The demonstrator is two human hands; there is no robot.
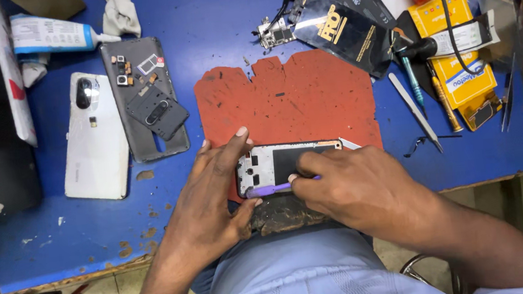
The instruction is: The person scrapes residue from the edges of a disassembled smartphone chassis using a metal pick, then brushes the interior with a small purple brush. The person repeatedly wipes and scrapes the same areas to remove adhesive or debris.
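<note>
An opened phone frame (275, 163) lies flat on a red mat (289, 100) at the near edge of the blue table. My left hand (212, 192) presses on its left end, thumb and fingers around the corner. My right hand (353, 186) covers the frame's right end and holds a thin purple tool (271, 189) laid along the frame's near edge. The lower right part of the frame is hidden under my right hand.
A white phone back (93, 136) and a grey back cover (144, 100) with small parts lie at left, a glue tube (53, 36) behind them. At right are a black pouch (343, 29), circuit board (275, 33), tweezers (416, 111), screwdrivers (443, 102), yellow boxes (454, 42).
</note>
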